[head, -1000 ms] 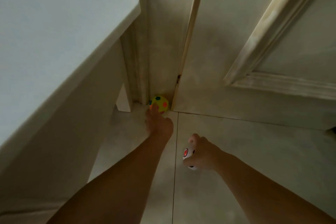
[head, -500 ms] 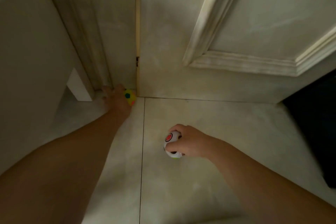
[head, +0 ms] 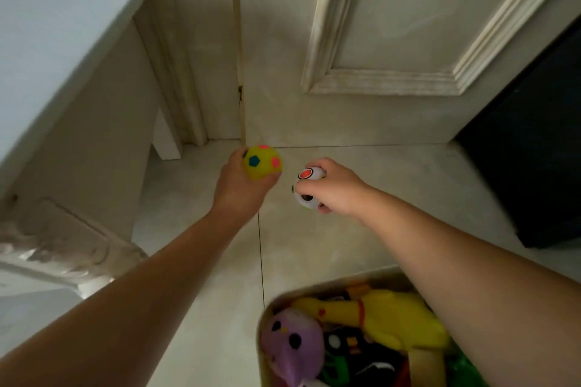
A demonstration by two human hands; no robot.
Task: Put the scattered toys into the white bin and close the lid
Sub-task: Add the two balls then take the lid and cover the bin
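Your L hand (head: 242,190) holds yellow rubber ball w/ coloured spots (head: 262,163), fingers curled round it. R hand (head: 338,188) grips white plastic ball w/ red dot (head: 306,190). Both off floor (head: 393,185). White bin (head: 263,314) under R arm, open top. Step: carry. Next: bring both balls over bin, let go.

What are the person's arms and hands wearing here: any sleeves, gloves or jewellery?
Nothing shows. The left forearm and right forearm are bare up to the frame edge, with no sleeve in view. The left hand and right hand carry no glove, and no watch, bracelet or ring is visible.
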